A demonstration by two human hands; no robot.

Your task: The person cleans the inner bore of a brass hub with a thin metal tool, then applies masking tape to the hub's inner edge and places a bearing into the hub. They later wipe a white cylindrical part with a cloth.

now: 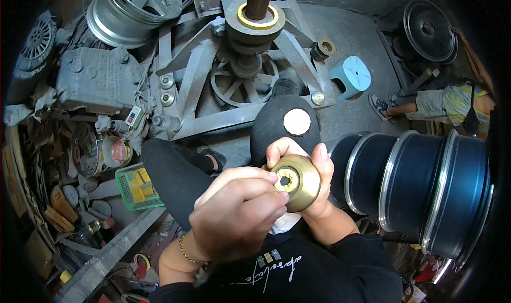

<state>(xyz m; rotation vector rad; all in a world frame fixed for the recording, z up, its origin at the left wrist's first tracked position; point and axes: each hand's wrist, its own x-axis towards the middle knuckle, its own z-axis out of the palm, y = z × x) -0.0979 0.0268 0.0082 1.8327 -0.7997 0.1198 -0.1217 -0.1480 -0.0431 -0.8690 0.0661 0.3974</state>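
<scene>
My right hand grips a brass-coloured centring cone from its far and right sides, fingers wrapped round the rim and thumb raised along its edge. The cone's round hole faces up, lined with ragged pale-yellow material. My left hand, with a gold bracelet at the wrist, is closed, its thumb and forefinger pinched at the left edge of that lining. Whatever lies between those fingertips is hidden. Both hands are above my lap.
Ahead stands a metal frame with a threaded shaft and a yellow-ringed hub. Black wheel rims lie close on my right. A green basket of yellow pieces sits left. A blue stool and another person are further right.
</scene>
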